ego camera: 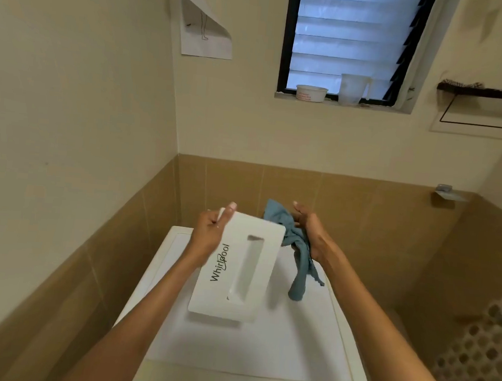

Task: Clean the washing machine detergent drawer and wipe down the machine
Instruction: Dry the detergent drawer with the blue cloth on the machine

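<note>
My left hand (209, 232) grips the white detergent drawer (237, 268) by its upper left edge and holds it up above the washing machine top (260, 349), with the front panel and its recessed handle facing me. My right hand (310, 229) holds a blue-grey cloth (295, 255) just to the right of the drawer. The cloth's upper part lies behind the drawer's top right corner, and its tail hangs down to the machine top. The drawer's compartments are hidden behind the front panel.
The white machine stands in a corner between tan tiled walls. A perforated laundry basket (484, 356) is at the right. A window sill above holds a tub (311, 93) and a measuring jug (353, 89). A black wall rack (488, 104) hangs at the upper right.
</note>
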